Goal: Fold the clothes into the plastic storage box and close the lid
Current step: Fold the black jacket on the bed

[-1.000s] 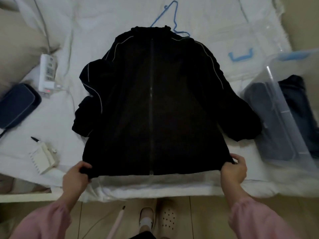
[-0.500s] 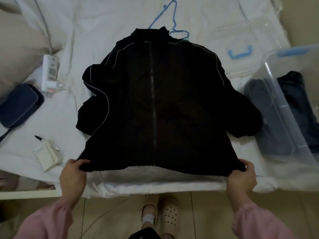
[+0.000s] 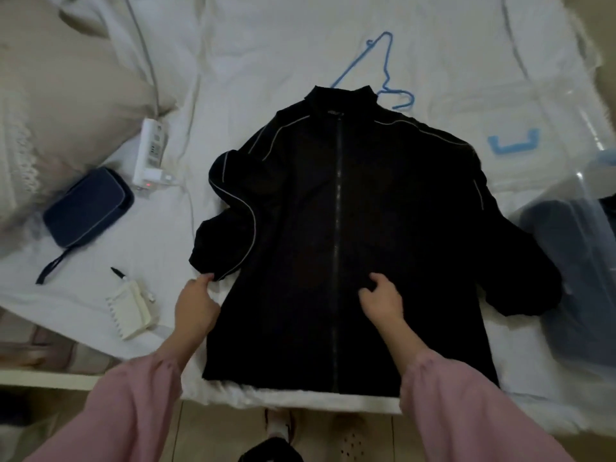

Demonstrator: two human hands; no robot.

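Black jacket lying flat on the bed, both my hands working at it.

The jacket (image 3: 366,211) is lying zipped and face up on the white sheet (image 3: 266,61), its hem reaching the bed's near edge above the tiled floor (image 3: 216,435). My left hand (image 3: 195,305) is pinching the cuff of the bunched sleeve. My right hand (image 3: 380,296) is resting curled on the front just beside the zip, and I cannot tell whether it is gripping cloth. The plastic storage box (image 3: 591,208) is sitting at the right, touching the other sleeve and holding dark folded clothes (image 3: 573,278). Its clear lid (image 3: 550,105) is lying behind it on the sheet. 1 blue hanger (image 3: 383,61) is poking out beyond the collar. A beige pillow (image 3: 66,88), a navy pouch (image 3: 86,208) and a white power strip (image 3: 151,151) are sitting to the left.
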